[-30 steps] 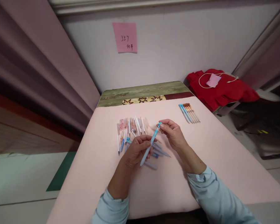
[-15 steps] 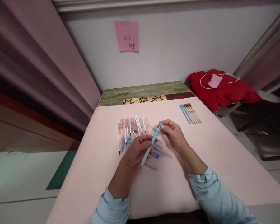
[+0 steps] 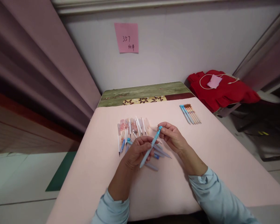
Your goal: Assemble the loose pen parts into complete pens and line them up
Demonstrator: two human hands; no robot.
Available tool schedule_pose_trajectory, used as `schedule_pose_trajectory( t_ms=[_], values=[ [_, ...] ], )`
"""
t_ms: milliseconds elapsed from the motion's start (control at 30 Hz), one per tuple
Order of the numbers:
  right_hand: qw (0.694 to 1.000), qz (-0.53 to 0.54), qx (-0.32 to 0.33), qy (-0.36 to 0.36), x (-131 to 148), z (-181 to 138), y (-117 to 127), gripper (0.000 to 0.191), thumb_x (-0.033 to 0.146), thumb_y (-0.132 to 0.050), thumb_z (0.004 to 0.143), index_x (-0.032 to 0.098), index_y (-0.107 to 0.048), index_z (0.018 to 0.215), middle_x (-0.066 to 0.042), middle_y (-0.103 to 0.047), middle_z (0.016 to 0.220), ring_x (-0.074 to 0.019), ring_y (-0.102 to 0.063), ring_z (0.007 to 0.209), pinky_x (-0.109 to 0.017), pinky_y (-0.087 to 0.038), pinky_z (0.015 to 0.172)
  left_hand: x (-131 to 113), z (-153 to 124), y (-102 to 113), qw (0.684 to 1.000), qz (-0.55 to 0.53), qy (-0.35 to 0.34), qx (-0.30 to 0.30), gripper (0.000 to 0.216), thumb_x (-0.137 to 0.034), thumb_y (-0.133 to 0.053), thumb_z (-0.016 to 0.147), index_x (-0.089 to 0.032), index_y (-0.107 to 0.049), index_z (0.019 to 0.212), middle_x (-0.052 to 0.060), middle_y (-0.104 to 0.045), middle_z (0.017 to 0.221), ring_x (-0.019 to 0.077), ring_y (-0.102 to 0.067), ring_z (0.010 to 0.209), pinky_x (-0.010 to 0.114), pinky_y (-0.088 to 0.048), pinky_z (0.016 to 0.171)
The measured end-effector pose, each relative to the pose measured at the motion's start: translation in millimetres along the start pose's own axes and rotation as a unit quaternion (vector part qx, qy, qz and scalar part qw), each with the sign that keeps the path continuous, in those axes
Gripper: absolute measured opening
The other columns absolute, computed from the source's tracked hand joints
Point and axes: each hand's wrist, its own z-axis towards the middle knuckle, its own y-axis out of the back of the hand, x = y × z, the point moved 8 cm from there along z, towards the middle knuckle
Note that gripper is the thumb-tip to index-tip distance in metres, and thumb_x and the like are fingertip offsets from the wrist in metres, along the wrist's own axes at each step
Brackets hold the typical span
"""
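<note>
A light-blue pen (image 3: pixel 145 158) slants between my two hands above the table. My left hand (image 3: pixel 140 150) is closed round the middle of its barrel. The fingers of my right hand (image 3: pixel 172 135) pinch the pen's bright blue top end. Beneath and behind my left hand lies a loose spread of pen parts: white refills (image 3: pixel 119 144), pink clear barrels (image 3: pixel 122 123) and bluish barrels (image 3: pixel 163 152). My left hand hides part of this spread.
A neat row of blue and brown-topped pens (image 3: pixel 190 114) lies at the back right of the pink-covered table (image 3: pixel 95 180). Past the right edge is a red cloth (image 3: pixel 228 93) with a white cord on it. A pink note (image 3: pixel 127 38) is stuck to the wall.
The bright blue top now sits closer against the barrel; the narrow gap between them has closed. Both hands stay nearly in place, still holding the pen.
</note>
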Motion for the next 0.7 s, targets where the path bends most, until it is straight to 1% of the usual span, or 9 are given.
schedule_pose_trajectory(
  t_ms=[133,300,467,600,700],
  values=[
    [1.000,0.005,0.018,-0.024,-4.6,-1.5,-2.6,0.027,0.035,-0.087,0.063,0.022,-0.073,0.083,0.003,-0.061,0.067,-0.0086,-0.045,0.055,-0.021,-0.037,0.053,-0.6,-1.4,-2.5,1.000,0.000,-0.005,0.017,0.032,-0.033,-0.079,0.074,-0.010,-0.073,0.095,0.004,-0.066,0.056,0.0100,-0.054,0.036,0.017,-0.041,0.034],
    [0.999,-0.034,0.019,-0.018,-2.7,-3.1,-5.0,0.029,0.039,-0.087,0.063,0.021,-0.072,0.081,0.002,-0.062,0.069,-0.0093,-0.044,0.054,-0.022,-0.037,0.052,-0.9,-0.4,-2.4,0.999,0.013,-0.011,0.037,0.031,-0.034,-0.079,0.073,-0.010,-0.072,0.092,0.006,-0.068,0.058,0.0110,-0.055,0.037,0.019,-0.043,0.037],
    [0.998,-0.051,0.018,-0.016,-4.9,-3.7,-6.3,0.030,0.040,-0.086,0.064,0.021,-0.073,0.083,0.001,-0.061,0.066,-0.0101,-0.046,0.055,-0.022,-0.036,0.051,-1.0,0.5,-1.0,0.999,0.034,-0.008,0.032,0.031,-0.035,-0.080,0.071,-0.011,-0.072,0.090,0.007,-0.068,0.058,0.0122,-0.056,0.039,0.020,-0.043,0.039],
    [0.997,-0.069,0.015,-0.002,-2.7,-4.6,-7.1,0.036,0.041,-0.084,0.065,0.023,-0.075,0.094,0.003,-0.059,0.063,-0.0104,-0.046,0.055,-0.024,-0.036,0.052,-0.7,1.5,-0.9,0.999,0.048,-0.009,0.019,0.033,-0.035,-0.082,0.069,-0.012,-0.071,0.090,0.007,-0.068,0.059,0.0129,-0.059,0.044,0.021,-0.045,0.045],
    [0.997,-0.071,0.017,0.008,1.0,-5.2,-8.1,0.045,0.042,-0.082,0.069,0.024,-0.073,0.110,0.001,-0.065,0.074,-0.0101,-0.048,0.057,-0.024,-0.039,0.055,-1.9,4.4,2.1,0.999,0.036,-0.027,-0.013,0.033,-0.032,-0.081,0.070,-0.013,-0.069,0.094,0.005,-0.069,0.063,0.0127,-0.061,0.049,0.021,-0.046,0.048]
  ],
)
